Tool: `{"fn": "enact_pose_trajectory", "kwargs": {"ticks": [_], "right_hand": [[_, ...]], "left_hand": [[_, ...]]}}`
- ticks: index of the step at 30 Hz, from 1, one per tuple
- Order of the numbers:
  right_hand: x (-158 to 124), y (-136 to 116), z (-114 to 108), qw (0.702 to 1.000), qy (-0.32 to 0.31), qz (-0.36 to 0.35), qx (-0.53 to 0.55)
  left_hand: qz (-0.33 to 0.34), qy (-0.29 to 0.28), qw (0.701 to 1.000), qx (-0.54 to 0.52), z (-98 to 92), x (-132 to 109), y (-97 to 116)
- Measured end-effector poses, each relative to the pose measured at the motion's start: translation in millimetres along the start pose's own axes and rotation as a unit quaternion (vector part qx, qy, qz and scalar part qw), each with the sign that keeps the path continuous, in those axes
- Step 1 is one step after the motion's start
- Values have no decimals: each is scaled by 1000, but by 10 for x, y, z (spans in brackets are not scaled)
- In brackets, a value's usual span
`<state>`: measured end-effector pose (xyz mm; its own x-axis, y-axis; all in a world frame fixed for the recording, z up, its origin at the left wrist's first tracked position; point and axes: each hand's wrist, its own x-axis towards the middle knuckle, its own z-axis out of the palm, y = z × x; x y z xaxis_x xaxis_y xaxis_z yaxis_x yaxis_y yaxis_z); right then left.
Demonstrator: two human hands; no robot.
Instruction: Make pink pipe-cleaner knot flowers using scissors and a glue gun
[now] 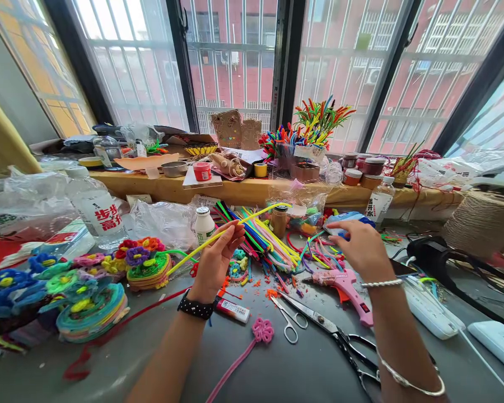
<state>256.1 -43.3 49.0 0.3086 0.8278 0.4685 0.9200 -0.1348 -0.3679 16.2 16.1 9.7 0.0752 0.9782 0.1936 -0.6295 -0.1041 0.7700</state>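
Observation:
Above the middle of the grey table, my left hand (223, 250) pinches a long yellow pipe cleaner (262, 211) that slants up to the right. My right hand (356, 246) is raised at the right, its fingers curled at a blue and white packet (349, 217); whether it grips the packet I cannot make out. Between the hands lies a bundle of coloured pipe cleaners (269, 240). A pink looped flower with a long stem (262, 330) rests near the front. Finished fuzzy flowers and coiled discs (90, 310) are heaped at the left.
A pink glue gun (340, 285), small scissors (291, 322) and large black-handled scissors (334, 327) lie near my right arm. Power strips (432, 308) and a twine spool (479, 224) stand at the right. A water bottle (98, 215) is at the left, a small white bottle (204, 224) centrally.

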Motion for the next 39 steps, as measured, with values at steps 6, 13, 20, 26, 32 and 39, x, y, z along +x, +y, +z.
{"fn": "enact_pose_trajectory", "kwargs": {"ticks": [6, 13, 20, 26, 32, 39], "right_hand": [[-51, -356, 348, 913, -217, -74, 336], [-71, -440, 507, 741, -186, 73, 640], [24, -230, 499, 653, -125, 155, 731], [101, -26, 460, 630, -25, 190, 752], [109, 6, 380, 648, 22, 160, 744], [-36, -347, 404, 754, -159, 72, 633]], "left_hand": [[-90, -41, 995, 16, 102, -81, -99], [-123, -71, 987, 72, 149, -122, -183], [-75, 19, 996, 49, 52, -24, -130], [-71, 2, 990, 123, 23, -5, -132], [-128, -139, 919, 347, 19, -26, -192], [-179, -182, 906, 336, 67, -72, -214]]}}
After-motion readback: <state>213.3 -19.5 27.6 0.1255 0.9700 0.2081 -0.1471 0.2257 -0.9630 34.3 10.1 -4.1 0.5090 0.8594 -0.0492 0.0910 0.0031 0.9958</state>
